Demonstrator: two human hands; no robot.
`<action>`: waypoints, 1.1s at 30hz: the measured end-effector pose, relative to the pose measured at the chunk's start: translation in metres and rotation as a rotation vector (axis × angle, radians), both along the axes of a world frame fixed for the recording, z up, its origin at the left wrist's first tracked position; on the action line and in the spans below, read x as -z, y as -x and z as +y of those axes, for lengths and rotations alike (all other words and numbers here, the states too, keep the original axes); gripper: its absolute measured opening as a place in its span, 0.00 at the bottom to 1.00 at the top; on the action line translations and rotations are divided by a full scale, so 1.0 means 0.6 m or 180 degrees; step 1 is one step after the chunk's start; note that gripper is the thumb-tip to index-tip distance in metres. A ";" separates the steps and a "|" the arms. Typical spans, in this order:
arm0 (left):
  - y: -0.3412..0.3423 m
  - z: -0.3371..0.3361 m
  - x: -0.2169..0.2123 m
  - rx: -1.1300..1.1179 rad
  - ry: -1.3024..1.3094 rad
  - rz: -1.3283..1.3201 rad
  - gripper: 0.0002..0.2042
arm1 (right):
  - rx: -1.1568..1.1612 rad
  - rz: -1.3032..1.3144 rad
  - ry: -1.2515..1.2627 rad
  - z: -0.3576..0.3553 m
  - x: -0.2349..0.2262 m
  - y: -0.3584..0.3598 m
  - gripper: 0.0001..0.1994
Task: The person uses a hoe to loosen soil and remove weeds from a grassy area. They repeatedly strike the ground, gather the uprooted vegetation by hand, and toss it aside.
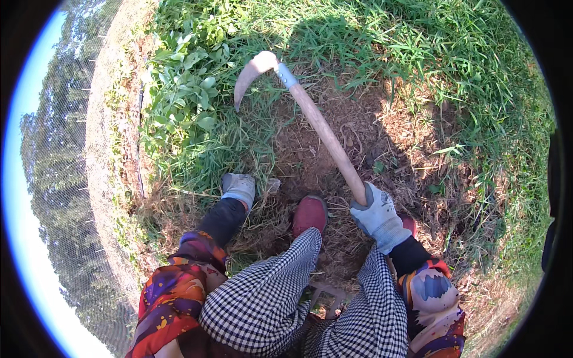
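Bright sunlight leaves the central soil in shadow

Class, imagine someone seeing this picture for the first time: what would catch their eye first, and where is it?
Probably the sickle, its curved blade at upper centre and its wooden handle slanting down to the gloved right grip. Next might come the black-and-white checked clothing filling the lower middle, with a red shoe near the picture's centre.
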State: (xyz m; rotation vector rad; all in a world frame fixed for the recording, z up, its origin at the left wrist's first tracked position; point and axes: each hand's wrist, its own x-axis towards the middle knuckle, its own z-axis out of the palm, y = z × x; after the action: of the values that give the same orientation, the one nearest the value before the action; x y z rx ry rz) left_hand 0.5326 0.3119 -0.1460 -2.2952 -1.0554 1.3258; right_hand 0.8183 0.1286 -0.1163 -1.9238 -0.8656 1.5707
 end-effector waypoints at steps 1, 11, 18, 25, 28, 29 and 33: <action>0.012 0.006 0.007 0.0002 -0.0006 0.0161 0.08 | 0.0070 0.0090 0.0060 0.010 -0.003 0.006 0.15; 0.045 0.020 -0.056 -0.0393 -0.0005 0.0219 0.08 | -0.1028 -0.0640 0.0216 -0.191 -0.003 -0.122 0.15; 0.043 0.015 -0.047 -0.0087 0.0038 0.0471 0.08 | 0.0173 -0.0142 -0.0205 -0.024 0.013 -0.015 0.17; 0.009 0.013 -0.119 -0.0389 0.0449 0.0850 0.11 | -0.1320 -0.0335 0.0459 -0.111 0.046 -0.085 0.21; 0.074 0.010 -0.074 -0.0108 0.0475 0.0699 0.11 | -0.1125 -0.0247 0.0053 -0.097 0.030 -0.093 0.20; 0.076 0.007 -0.068 -0.0105 0.0406 0.0701 0.11 | -0.1083 -0.0260 -0.0084 -0.093 0.027 -0.089 0.20; 0.055 0.006 -0.068 -0.0306 0.0256 0.0514 0.11 | -0.0138 -0.0258 -0.0280 -0.055 0.039 -0.005 0.15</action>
State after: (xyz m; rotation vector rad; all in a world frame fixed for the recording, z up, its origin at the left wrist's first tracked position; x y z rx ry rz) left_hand 0.4995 0.3152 -0.1052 -2.1732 -1.0891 1.5887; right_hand 0.8211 0.0955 -0.1394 -1.9294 -0.9998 1.4625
